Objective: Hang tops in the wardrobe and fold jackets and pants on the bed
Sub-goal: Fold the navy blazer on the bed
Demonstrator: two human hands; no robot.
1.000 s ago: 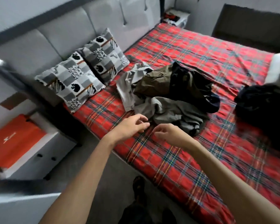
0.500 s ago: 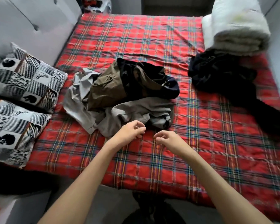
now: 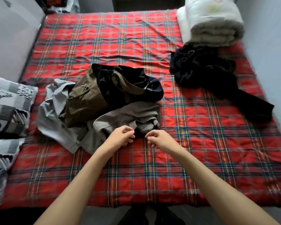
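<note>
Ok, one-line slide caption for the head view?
Empty left hand and right hand hover above the plaid bed beside a heap of unfolded clothes.

Patterned pillows (image 3: 8,108) off the left edge; grey garment (image 3: 53,116) partly under the olive garment (image 3: 86,101).

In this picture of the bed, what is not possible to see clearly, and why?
Head view, the only one:
Middle pile: olive, grey and dark garments overlap, so tops, jackets and pants cannot be told apart.
Black heap: too dark to count its pieces.
Patterned pillows: cut off by the left edge.
Plastic bag at the top edge: blurred, contents unclear.
Wardrobe: out of frame.
</note>
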